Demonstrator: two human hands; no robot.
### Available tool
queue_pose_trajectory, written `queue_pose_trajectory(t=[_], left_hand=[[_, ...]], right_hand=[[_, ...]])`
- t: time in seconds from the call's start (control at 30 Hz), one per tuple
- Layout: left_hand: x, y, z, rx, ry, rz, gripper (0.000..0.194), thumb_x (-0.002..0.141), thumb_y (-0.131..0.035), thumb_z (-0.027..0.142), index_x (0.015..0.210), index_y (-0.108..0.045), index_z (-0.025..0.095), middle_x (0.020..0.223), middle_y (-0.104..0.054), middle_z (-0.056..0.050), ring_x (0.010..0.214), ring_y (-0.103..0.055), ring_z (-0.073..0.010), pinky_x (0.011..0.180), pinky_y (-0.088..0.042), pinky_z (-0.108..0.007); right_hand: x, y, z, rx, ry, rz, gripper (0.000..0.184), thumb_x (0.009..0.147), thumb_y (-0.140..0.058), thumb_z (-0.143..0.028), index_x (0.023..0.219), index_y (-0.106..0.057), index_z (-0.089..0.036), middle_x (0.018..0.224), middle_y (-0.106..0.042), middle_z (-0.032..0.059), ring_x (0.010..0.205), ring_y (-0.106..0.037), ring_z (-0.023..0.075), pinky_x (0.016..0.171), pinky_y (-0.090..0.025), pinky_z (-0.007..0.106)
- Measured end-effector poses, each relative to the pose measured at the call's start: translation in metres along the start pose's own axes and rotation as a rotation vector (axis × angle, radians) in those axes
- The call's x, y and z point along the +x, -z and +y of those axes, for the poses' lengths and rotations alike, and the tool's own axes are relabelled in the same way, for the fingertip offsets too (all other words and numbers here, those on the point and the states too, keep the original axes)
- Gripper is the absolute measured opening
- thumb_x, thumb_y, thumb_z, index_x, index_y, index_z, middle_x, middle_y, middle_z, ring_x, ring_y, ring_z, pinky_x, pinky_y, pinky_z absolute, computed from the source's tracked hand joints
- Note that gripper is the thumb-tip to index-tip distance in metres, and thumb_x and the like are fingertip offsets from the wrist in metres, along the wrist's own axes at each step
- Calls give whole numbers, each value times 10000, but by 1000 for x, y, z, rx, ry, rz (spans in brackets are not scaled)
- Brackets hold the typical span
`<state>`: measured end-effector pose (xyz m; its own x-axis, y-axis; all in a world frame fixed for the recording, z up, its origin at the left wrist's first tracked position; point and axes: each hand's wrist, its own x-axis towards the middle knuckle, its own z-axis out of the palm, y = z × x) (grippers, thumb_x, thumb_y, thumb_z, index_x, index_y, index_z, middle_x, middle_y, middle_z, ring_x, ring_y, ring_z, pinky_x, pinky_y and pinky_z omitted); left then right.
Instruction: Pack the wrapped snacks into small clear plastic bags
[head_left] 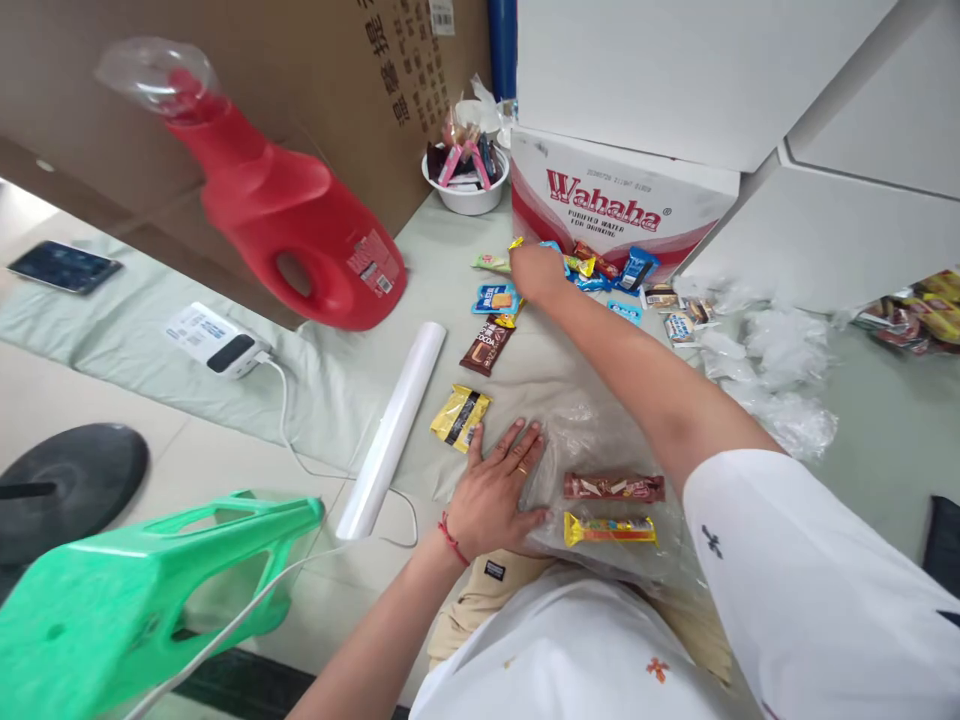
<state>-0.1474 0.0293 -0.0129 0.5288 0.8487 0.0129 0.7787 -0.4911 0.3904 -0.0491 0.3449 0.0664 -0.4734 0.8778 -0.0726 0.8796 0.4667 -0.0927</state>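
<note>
My left hand [499, 490] lies flat, fingers spread, on a clear plastic bag [577, 440] spread over the cloth. Just beyond its fingertips is a yellow snack packet [460, 417] with a dark band. To its right, a brown wafer bar [613, 487] and a yellow snack bar [609, 529] lie side by side. My right hand [540, 272] reaches across to a cluster of small snacks, its fingers curled down and mostly hidden; what they grip cannot be made out. Around it are a green packet [492, 263], a blue biscuit packet [495, 299], a brown cocoa packet [486, 345] and a dark blue packet [638, 268].
A Wahaha carton [622, 190] and a white bowl [469, 200] of snacks stand at the back. On the left are a red jug [300, 210], a white roll [394, 430], a power bank [214, 340] with a cable and a green stool [127, 590]. Crumpled plastic [784, 370] lies right.
</note>
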Motion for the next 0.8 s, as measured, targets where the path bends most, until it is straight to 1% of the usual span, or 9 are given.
queue_pose_trajectory(t=[0.07, 0.17, 0.23, 0.3, 0.4, 0.47, 0.57, 0.7, 0.8], left_hand=[[0, 0, -1, -20, 1, 2, 946, 895, -559, 693, 1638, -279, 180, 1664, -348, -155, 1558, -286, -370, 1242, 177, -616], [-1, 0, -2, -35, -2, 8, 962, 868, -616, 668, 1634, -293, 185, 1663, -357, -151, 1557, -280, -386, 1249, 133, -643], [-2, 1, -2, -33, -8, 8, 964, 855, -645, 637, 1633, -297, 187, 1661, -362, -152, 1555, -282, -395, 1253, 100, -656], [-2, 3, -3, -27, -10, 2, 946, 855, -655, 598, 1631, -302, 189, 1663, -358, -151, 1556, -278, -395, 1252, 97, -659], [-2, 3, -3, -6, -20, -9, 896, 868, -643, 540, 1627, -313, 196, 1663, -357, -150, 1562, -269, -387, 1245, 118, -657], [-1, 2, -3, 13, -29, -7, 884, 871, -635, 523, 1627, -311, 198, 1661, -358, -155, 1561, -268, -391, 1238, 125, -665], [-1, 1, -3, 42, -34, 35, 901, 861, -647, 511, 1627, -299, 190, 1657, -361, -172, 1560, -254, -420, 1228, 104, -694], [-18, 12, 6, 48, -61, 194, 801, 893, -604, 372, 1618, -297, 227, 1673, -338, -165, 1587, -172, -409, 1239, 3, -710], [-42, 21, 25, -6, -115, 328, 735, 908, -542, 254, 1604, -304, 269, 1654, -372, -148, 1592, -181, -374, 1245, -83, -707]], right_hand=[[-32, 2, 15, 29, -57, 122, 375, 1022, -395, -164, 1269, -655, -55, 1269, -651, 234, 1128, -650, 346, 940, -495, 467], [-119, 7, 48, 195, 66, 238, 352, 1025, -523, -341, 1289, -658, -153, 1232, -668, 149, 1105, -642, 296, 938, -491, 399], [-192, 7, 67, 358, 178, 215, 335, 1002, -586, -389, 1240, -685, -176, 1083, -697, 103, 985, -662, 242, 873, -502, 345], [-265, 0, 78, 502, 215, 170, 303, 997, -607, -403, 1207, -696, -203, 992, -697, 70, 875, -664, 195, 797, -510, 303], [-348, -24, 75, 565, 201, 81, 271, 1024, -570, -372, 1237, -684, -250, 1066, -709, 71, 926, -683, 179, 793, -529, 280], [-379, -43, 65, 491, 171, 46, 285, 1038, -535, -350, 1274, -674, -272, 1128, -710, 77, 939, -692, 180, 769, -540, 278], [-396, -61, 51, 310, 148, 51, 324, 1038, -503, -311, 1325, -650, -275, 1242, -685, 94, 961, -691, 199, 736, -551, 300], [-413, -57, 49, 283, 126, 180, 366, 1042, -494, -326, 1390, -588, -262, 1341, -621, 124, 1044, -666, 220, 783, -569, 337], [-445, -51, 52, 356, 132, 294, 441, 1008, -575, -463, 1389, -576, -242, 1297, -625, 141, 1081, -628, 255, 876, -558, 394]])
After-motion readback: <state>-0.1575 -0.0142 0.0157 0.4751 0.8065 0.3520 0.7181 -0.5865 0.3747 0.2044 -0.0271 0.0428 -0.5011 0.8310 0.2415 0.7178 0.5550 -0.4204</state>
